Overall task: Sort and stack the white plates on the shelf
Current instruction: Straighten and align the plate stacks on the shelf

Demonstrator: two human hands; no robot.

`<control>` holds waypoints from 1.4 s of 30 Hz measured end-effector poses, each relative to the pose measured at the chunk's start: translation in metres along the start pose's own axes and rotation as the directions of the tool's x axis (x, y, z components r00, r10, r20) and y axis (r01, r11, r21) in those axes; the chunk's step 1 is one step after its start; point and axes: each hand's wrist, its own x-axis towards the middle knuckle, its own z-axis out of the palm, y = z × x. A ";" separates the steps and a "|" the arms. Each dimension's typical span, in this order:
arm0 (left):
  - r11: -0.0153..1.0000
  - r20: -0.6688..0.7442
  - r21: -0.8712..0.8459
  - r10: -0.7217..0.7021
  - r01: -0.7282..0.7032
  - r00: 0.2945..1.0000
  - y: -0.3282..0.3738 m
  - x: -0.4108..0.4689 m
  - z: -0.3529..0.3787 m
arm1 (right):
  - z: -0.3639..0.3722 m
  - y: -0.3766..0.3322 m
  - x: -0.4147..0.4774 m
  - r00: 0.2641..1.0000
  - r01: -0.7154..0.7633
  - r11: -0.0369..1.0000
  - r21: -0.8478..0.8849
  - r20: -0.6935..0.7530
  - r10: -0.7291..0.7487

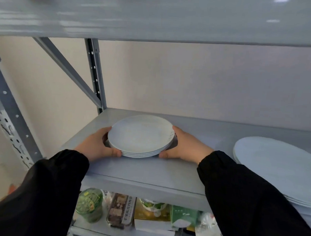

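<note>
A small stack of white plates (140,135) sits on the grey shelf board (148,173), towards its left side. My left hand (96,145) grips the stack's left edge, thumb at the front rim. On the opposite edge, my right hand (185,146) grips the stack the same way. A second stack of larger white plates (273,165) lies at the right end of the same shelf, partly hidden behind my right sleeve.
A grey upright post (95,74) and a diagonal brace (67,69) stand behind the shelf's left end. Another shelf board (155,18) runs overhead. The shelf below holds a green jar (89,204) and several food packets (122,211).
</note>
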 end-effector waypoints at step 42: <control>0.963 -0.109 0.263 0.096 -0.065 0.989 0.039 -0.047 0.068 | 0.006 0.058 -0.088 0.965 -0.041 0.991 0.127 -0.253 0.072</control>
